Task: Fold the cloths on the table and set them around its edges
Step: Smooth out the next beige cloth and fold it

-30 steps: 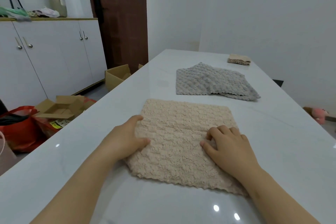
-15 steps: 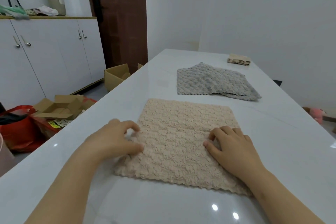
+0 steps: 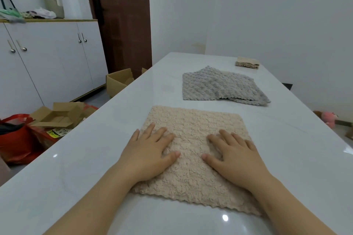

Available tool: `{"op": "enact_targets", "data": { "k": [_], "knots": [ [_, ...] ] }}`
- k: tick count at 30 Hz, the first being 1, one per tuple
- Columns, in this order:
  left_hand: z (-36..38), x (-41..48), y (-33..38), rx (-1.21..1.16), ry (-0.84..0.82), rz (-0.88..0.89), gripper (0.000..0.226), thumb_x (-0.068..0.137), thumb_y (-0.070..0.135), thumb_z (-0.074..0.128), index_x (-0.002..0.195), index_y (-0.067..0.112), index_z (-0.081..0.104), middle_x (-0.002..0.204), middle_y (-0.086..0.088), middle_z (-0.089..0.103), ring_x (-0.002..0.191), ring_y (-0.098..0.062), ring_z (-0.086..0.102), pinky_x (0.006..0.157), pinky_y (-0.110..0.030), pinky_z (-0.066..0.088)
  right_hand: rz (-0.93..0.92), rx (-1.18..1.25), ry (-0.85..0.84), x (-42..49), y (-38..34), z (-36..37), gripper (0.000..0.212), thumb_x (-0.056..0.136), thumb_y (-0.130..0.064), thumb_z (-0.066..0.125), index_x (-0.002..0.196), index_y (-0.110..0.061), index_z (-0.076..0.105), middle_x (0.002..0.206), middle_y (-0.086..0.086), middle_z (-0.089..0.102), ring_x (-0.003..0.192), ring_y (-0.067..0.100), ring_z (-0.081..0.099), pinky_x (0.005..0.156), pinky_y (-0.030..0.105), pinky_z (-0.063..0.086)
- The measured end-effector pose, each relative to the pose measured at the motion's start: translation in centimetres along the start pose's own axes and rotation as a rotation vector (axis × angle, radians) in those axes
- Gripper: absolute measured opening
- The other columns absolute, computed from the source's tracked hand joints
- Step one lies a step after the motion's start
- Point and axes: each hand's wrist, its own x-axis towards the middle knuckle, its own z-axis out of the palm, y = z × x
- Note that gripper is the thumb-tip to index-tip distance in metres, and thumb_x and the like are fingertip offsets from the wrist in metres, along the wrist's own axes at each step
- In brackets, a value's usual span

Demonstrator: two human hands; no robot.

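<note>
- Beige cloth (image 3: 193, 120) spread flat and unfolded on the white surface (image 3: 91, 158), close to the near end, a little right of the middle line.
- Left hand (image 3: 150, 152) pressing palm-down on the left part of this cloth; grip wide, fingers straight and a little fanned, holding nothing; little finger at the left edge of the cloth.
- Right hand (image 3: 235, 156) pressing palm-down on the right part; grip wide in the same way, fingers straight, thumb pointing inward toward the other thumb.
- Between the two thumbs, a bare strip of cloth.
- Near edge of the beige cloth scalloped, slanting slightly, partly hidden under the right forearm.
- Far edge straight, well apart from the grey cloth (image 3: 215, 86); a band of bare surface between them.
- Grey cloth lying unfolded further along the surface, rumpled, doubled over at its right near corner, near the right edge of the surface but not over it.
- Folded beige cloth (image 3: 247, 62) at the far right, just beside the right edge.
- Broad bare surface left of the beige cloth up to the left edge; a narrower bare part on its right side.
- On the floor to the left: red bag (image 3: 15, 137), open cardboard box (image 3: 57, 114), a second cardboard box (image 3: 119, 81) by the brown door (image 3: 122, 21).
- White cabinet (image 3: 47, 59) along the left wall.
- Pink toy (image 3: 328, 118) on the floor to the right.
</note>
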Motion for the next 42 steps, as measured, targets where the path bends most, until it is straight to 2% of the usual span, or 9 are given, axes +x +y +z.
{"op": "enact_targets", "data": {
  "k": [6,10,13,16,22,26,32,38,42],
  "knots": [
    [1.1,0.4,0.2,-0.030,-0.020,0.013,0.059,0.091,0.064,0.014,0.144,0.046,-0.005,0.156,0.017,-0.009,0.144,-0.011,-0.013,0.118,-0.043,-0.006,0.000,0.052,-0.042,0.4,0.6,0.8,0.063,0.086,-0.069,0.022,0.143,-0.047,0.010,0.158,-0.012,0.001,0.146,0.015,-0.002,0.117,0.040,0.000],
    [1.7,0.3,0.2,-0.029,0.049,0.015,0.071,0.079,0.074,0.001,0.144,0.047,-0.001,0.157,0.017,-0.003,0.145,-0.011,-0.007,0.117,-0.042,-0.002,-0.122,0.102,0.128,-0.7,0.4,0.4,0.072,0.075,-0.073,0.018,0.138,-0.042,0.030,0.153,-0.012,0.021,0.142,0.014,0.015,0.114,0.036,0.014],
    [1.6,-0.4,0.3,-0.079,0.222,0.048,0.084,0.066,0.072,-0.001,0.143,0.045,0.016,0.156,0.014,0.013,0.145,-0.014,0.007,0.116,-0.043,0.009,-0.257,0.128,0.191,-2.0,-0.1,-0.1,0.066,0.071,-0.067,0.021,0.119,-0.035,0.052,0.126,-0.014,0.049,0.119,0.011,0.039,0.101,0.029,0.030],
    [1.0,-1.6,0.5,-0.184,0.348,0.284,0.064,0.079,0.060,0.022,0.133,0.035,0.046,0.137,0.009,0.048,0.127,-0.013,0.043,0.105,-0.039,0.036,-0.351,0.119,0.240,-2.8,-1.1,-0.1,0.036,0.081,-0.052,0.040,0.099,-0.028,0.060,0.102,-0.011,0.055,0.096,0.012,0.044,0.085,0.027,0.035],
    [0.2,-2.9,0.2,-0.388,0.007,0.397,0.037,0.062,0.071,0.051,0.096,0.057,0.055,0.113,0.031,0.045,0.114,0.011,0.033,0.104,-0.022,0.027,-0.423,0.246,-0.016,-3.3,-1.3,-0.4,0.036,0.053,-0.074,0.042,0.070,-0.042,0.043,0.084,-0.021,0.045,0.091,-0.005,0.036,0.082,0.014,0.026],
    [-0.1,-2.8,-0.2,-0.371,-0.074,0.431,0.036,0.062,0.058,0.073,0.088,0.061,0.049,0.117,0.034,0.037,0.117,0.016,0.024,0.102,-0.012,0.018,-0.445,0.204,-0.111,-3.2,-1.0,-0.3,0.042,0.051,-0.069,0.063,0.076,-0.040,0.046,0.095,-0.023,0.043,0.098,0.000,0.032,0.085,0.018,0.027],
    [-0.3,-2.5,0.0,-0.439,0.074,0.438,0.033,0.070,0.049,0.061,0.101,0.037,0.069,0.100,0.036,0.056,0.109,0.014,0.039,0.091,0.000,0.026,-0.482,0.159,0.015,-2.9,-1.0,-0.1,0.033,0.055,-0.064,0.038,0.074,-0.038,0.047,0.087,-0.021,0.046,0.091,-0.001,0.036,0.083,0.017,0.028],
    [-0.7,-2.8,-0.6,-0.372,0.153,0.340,0.029,0.072,0.031,0.056,0.100,0.035,0.065,0.095,0.017,0.067,0.093,0.002,0.055,0.084,-0.021,0.044,-0.450,0.107,0.147,-3.2,-1.0,-0.6,0.021,0.072,-0.030,0.046,0.093,-0.028,0.051,0.083,-0.018,0.044,0.089,0.008,0.042,0.083,0.020,0.029],
    [-1.1,-3.0,-2.1,-0.408,0.215,0.167,0.034,0.068,0.018,0.054,0.086,0.044,0.064,0.089,0.028,0.065,0.087,0.007,0.057,0.080,-0.022,0.048,-0.383,-0.012,0.247,-2.9,0.3,-1.5,0.036,0.062,-0.034,0.044,0.097,-0.030,0.051,0.090,-0.021,0.049,0.100,0.009,0.043,0.091,0.019,0.017]
  ]
}}
